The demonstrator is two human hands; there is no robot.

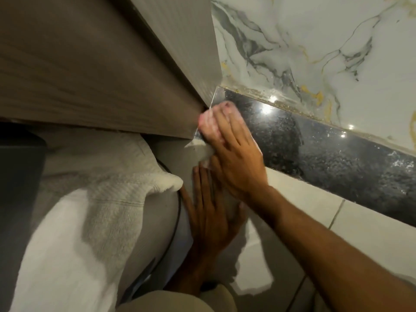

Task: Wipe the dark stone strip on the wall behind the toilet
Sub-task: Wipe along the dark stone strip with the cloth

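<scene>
The dark stone strip (326, 154) is seen slanting across the wall under marble-look tile (315, 41), with its left end butted against a wood-grain panel (90, 64). A white cloth (209, 124) is pressed onto that left end by the right hand (231, 154), fingers straight and spread, not curled. Just below the strip the left hand (211, 212) is laid flat on a grey surface, nothing held, and a white towel (101, 188) is draped further left.

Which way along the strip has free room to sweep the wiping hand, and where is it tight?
Free: the dark stone strip right of the right hand, bordered by marble tile above and pale tile below. Tight: the strip's left end, where the cloth reaches the wooden panel, with the left hand and white towel below.
</scene>
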